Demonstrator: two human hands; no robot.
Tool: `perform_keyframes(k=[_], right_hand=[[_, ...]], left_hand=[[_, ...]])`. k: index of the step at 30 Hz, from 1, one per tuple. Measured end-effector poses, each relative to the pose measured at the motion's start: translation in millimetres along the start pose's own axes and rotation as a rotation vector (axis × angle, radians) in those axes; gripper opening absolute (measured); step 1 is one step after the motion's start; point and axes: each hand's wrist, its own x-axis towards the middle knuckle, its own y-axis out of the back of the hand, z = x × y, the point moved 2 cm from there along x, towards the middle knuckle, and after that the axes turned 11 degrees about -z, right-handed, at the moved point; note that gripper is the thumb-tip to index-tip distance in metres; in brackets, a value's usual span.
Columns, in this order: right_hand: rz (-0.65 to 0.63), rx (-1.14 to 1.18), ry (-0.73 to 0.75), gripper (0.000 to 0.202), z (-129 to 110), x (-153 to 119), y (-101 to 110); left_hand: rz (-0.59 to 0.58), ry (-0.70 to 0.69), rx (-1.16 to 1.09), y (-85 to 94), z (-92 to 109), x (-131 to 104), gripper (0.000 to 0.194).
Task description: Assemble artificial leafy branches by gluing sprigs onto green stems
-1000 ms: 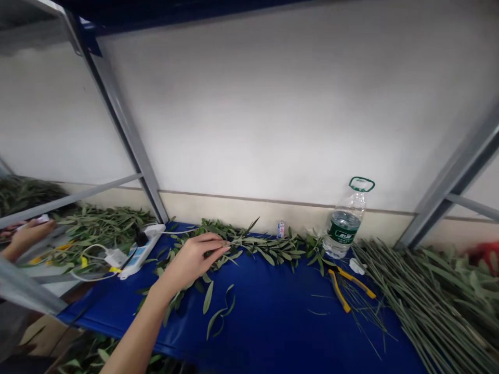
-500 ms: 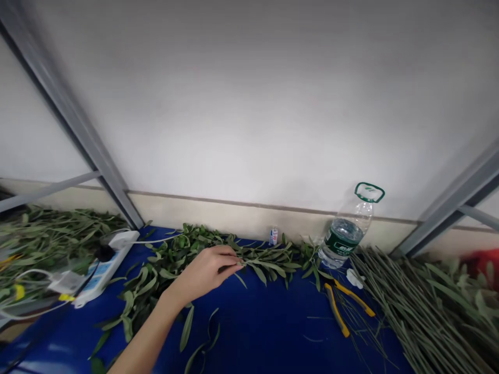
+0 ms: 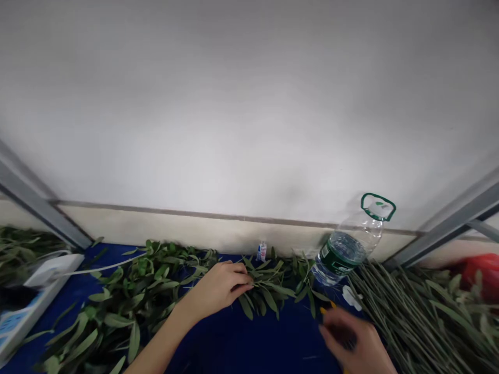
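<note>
Left hand: your left hand [image 3: 224, 285] is pinched at thumb and fingertips on the near end of a leafy sprig [image 3: 268, 297]; its leaves fan out to the right.
Right hand: your right hand [image 3: 356, 337] is blurred, fingers curled, over the yellow-handled pliers [image 3: 332, 305]; you can't tell from here whether it grips them.
Sprig: low over the blue tabletop [image 3: 241, 345], near the wall, between your left hand and the bottle.
Leaf heap: loose green foliage [image 3: 105, 311] spreads to the left of your left hand, partly behind your forearm.
Bottle: clear, green label, part full; the water bottle [image 3: 337, 257] stands behind your right hand.
Small packet: white and blue packet [image 3: 261, 252], upright behind the sprig.
Right side: white scrap [image 3: 352, 297], then a bundle of stems [image 3: 405, 311].
Left side: power strip [image 3: 42, 306] with a white cord.
Frame: 2 grey metal posts [image 3: 47, 215], 1 each side.
</note>
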Motion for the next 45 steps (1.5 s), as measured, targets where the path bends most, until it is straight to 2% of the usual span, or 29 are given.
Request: perform_keyframes(k=[3,5,7,12,14,17,19,21,23,25,28,31,34,40,45], right_hand=[[0.361,-0.125,0.058,0.032,-14.8,59.4,4.7],[0.459,-0.202,0.044,0.035,-21.3,84.6,1.6],[0.48,-0.225,0.029,0.037,-23.6,98.5,-4.0],[0.5,-0.203,0.002,0.035,-24.0,97.7,-9.2],[0.516,-0.16,0.021,0.035,-29.9,90.7,-3.9],[0.569,0.015,0.136,0.035,-49.4,82.1,10.1],[0.548,0.208,0.247,0.03,-67.2,81.2,19.1],[0.473,0.381,0.342,0.033,-85.7,83.8,24.8],[0.428,0.442,0.398,0.035,-101.6,86.7,27.0],[0.421,0.435,0.416,0.023,-112.0,88.2,26.1],[0.406,0.445,0.411,0.009,-117.7,87.5,20.2],[0.369,0.513,0.415,0.013,-120.4,84.8,11.4],[0.386,0.618,0.447,0.016,-126.9,81.4,1.6],[0.415,0.685,0.443,0.018,-140.1,77.3,-16.5],[0.36,0.743,0.457,0.018,-140.5,77.1,-19.3]], left_hand=[[-0.023,-0.027,0.012,-5.5,-5.2,6.3,0.012],[-0.021,-0.04,0.02,-7.6,-8.0,7.8,0.012],[-0.008,-0.052,0.028,-8.5,-10.1,8.1,0.014],[0.042,-0.053,0.027,-3.4,-11.2,6.5,0.015],[0.065,-0.038,0.018,0.8,-10.9,5.1,0.016],[0.08,-0.026,0.025,5.7,-11.0,3.4,0.016],[0.089,-0.021,0.04,7.7,-11.6,2.8,0.015],[0.104,-0.014,0.059,9.7,-12.4,2.3,0.016],[0.121,-0.01,0.088,12.4,-12.7,1.3,0.016],[0.141,-0.021,0.122,15.5,-12.2,-0.5,0.016],[0.194,-0.054,0.191,20.3,-10.8,-3.7,0.019],[0.288,-0.083,0.288,24.8,-8.0,-6.0,0.02],[0.37,-0.101,0.359,28.8,-2.2,-7.4,0.019],[0.43,-0.133,0.373,34.4,11.3,-12.8,0.019],[0.47,-0.15,0.353,38.2,13.9,-15.5,0.019]])
